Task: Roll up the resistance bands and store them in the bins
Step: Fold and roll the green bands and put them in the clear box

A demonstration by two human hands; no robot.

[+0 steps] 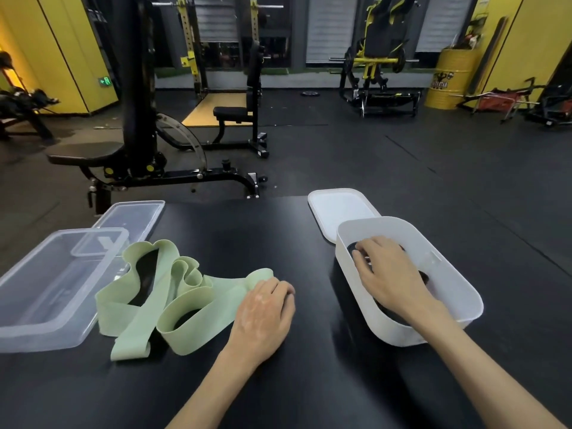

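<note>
Gym floor behind, black mats, a weight bench and rack past the far edge of the black worktop. Green resistance band lies loose and unrolled on the worktop's left half, in folds and loops, its right end running under the left hand. Left hand rests palm down on that end, fingers curled down close together over the band tip; whether they pinch it or just press it, cannot tell.

Clear bin sits at the left edge of the worktop, just beside the green band (band's left folds touch or nearly touch its wall). Clear lid lies flat behind it, toward the far edge, partly overlapped by the bin's far corner.

White bin sits on the right half of the worktop, near the right edge. White lid lies flat behind it, its near end tucked under the bin's far rim. Right hand is inside the white bin, palm down, fingers bent and narrow over a dark rolled band at the bin's far end. More dark material shows under the wrist at the bin's near end (mostly hidden, can't say what). Grip on the roll versus just touching it: cannot tell.
</note>
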